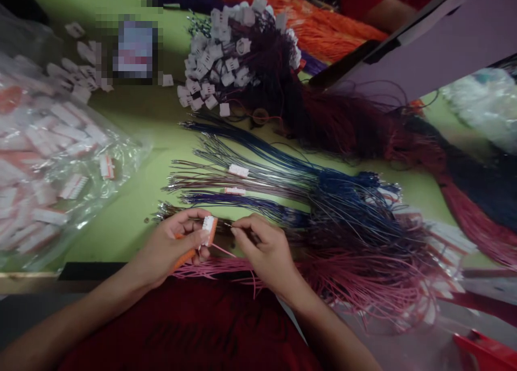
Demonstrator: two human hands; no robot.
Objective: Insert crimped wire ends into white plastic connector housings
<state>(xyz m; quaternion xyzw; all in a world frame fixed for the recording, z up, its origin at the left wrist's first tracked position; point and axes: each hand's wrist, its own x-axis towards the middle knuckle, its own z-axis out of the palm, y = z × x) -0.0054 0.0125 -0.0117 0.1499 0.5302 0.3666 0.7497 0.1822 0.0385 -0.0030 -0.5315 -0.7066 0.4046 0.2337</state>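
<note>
My left hand (pixel 177 239) grips a white and orange connector housing (pixel 209 231) between thumb and fingers. A pink wire (pixel 223 250) runs out of the housing to the lower right. Under the same palm shows an orange object (pixel 184 252), mostly hidden. Just right of the housing, my right hand (pixel 264 247) pinches the metal-tipped end of a thin wire (pixel 230 225), apart from the housing. Behind both hands lie bundles of dark blue wires (pixel 258 142), brown wires (pixel 202 180) and purple wires (pixel 250 201). Pink wires (pixel 347 279) spread along the table's near edge.
A clear plastic bag (pixel 121 145) of connector housings is at left, with loose white connectors (pixel 81 72) behind it. Wires with white connectors (pixel 214 53) are heaped at the back. Two more housings, one (pixel 238 170) behind the other (pixel 235 191), rest on the wires. Another person's arm (pixel 390 15) shows at the far right.
</note>
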